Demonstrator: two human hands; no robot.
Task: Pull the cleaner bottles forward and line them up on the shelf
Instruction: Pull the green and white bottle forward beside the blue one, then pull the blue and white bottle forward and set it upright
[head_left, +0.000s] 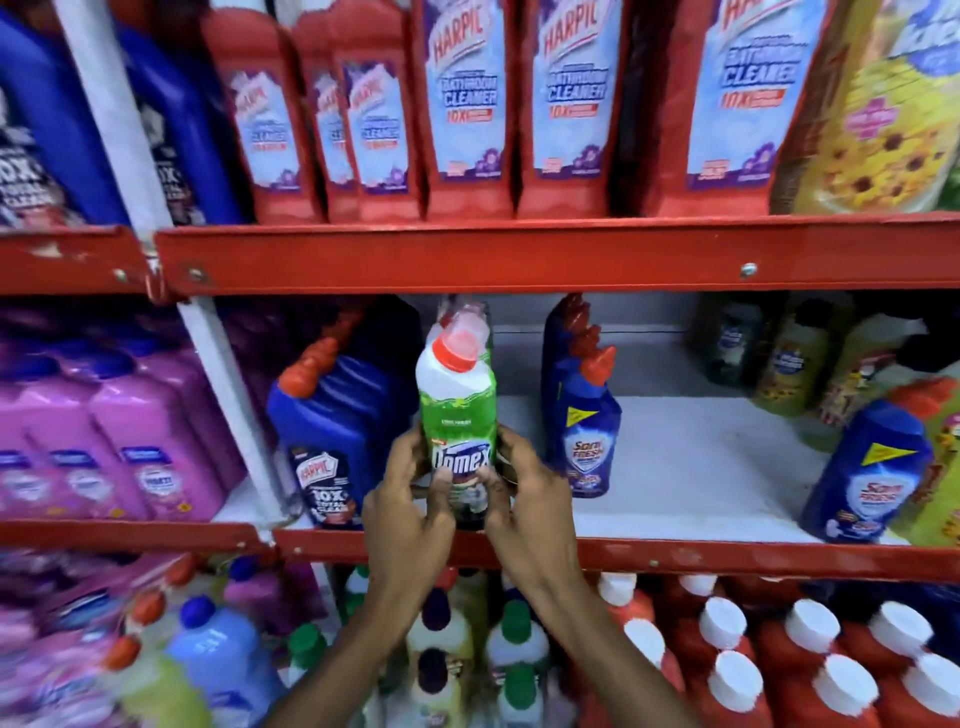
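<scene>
A green Domex bottle (457, 410) with a red cap stands upright at the front of the middle shelf (675, 467). My left hand (410, 499) grips its lower left side and my right hand (524, 493) grips its lower right side. More bottles of the same kind stand in a row right behind it, mostly hidden. A blue Harpic bottle (332, 426) stands just left of it. A blue Sani Fresh bottle (587, 426) stands to its right, with others behind that one. Another Sani Fresh bottle (872, 467) leans at the far right front.
Red Harpic bathroom cleaner bottles (467, 104) fill the shelf above. Pink bottles (130, 441) fill the bay to the left. Below, white-capped red bottles (779, 665) and mixed bottles crowd the lower shelf. Green and yellow bottles (789, 364) stand at the back right. A white upright post (228, 384) divides the bays.
</scene>
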